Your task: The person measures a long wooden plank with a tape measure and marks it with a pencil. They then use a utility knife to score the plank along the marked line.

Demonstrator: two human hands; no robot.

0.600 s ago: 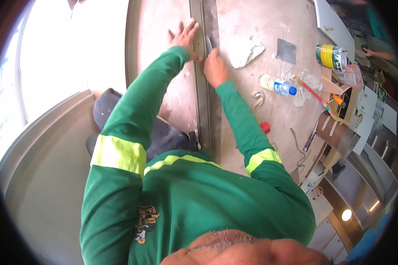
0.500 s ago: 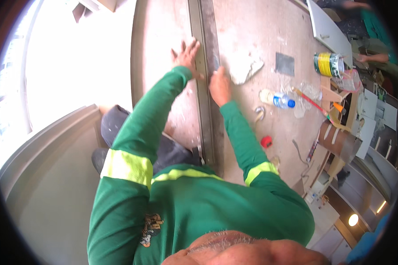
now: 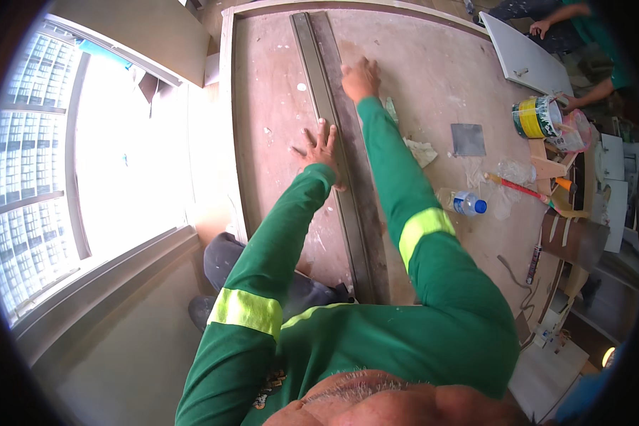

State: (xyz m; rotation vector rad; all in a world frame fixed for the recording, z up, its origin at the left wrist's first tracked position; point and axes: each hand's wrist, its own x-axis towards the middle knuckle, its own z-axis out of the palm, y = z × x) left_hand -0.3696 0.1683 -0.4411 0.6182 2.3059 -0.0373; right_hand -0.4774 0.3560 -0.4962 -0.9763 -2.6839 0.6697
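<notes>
Right hand (image 3: 361, 78) has slid farther along the metal strip (image 3: 334, 142), flat on it, grasping nothing. Left hand (image 3: 321, 148) splayed open, pressing the board (image 3: 277, 142) beside the strip. Strip lies lengthwise, pinned at two points.

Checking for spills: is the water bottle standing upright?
No, the bottle lies on its side on the board, blue cap pointing right.
</notes>
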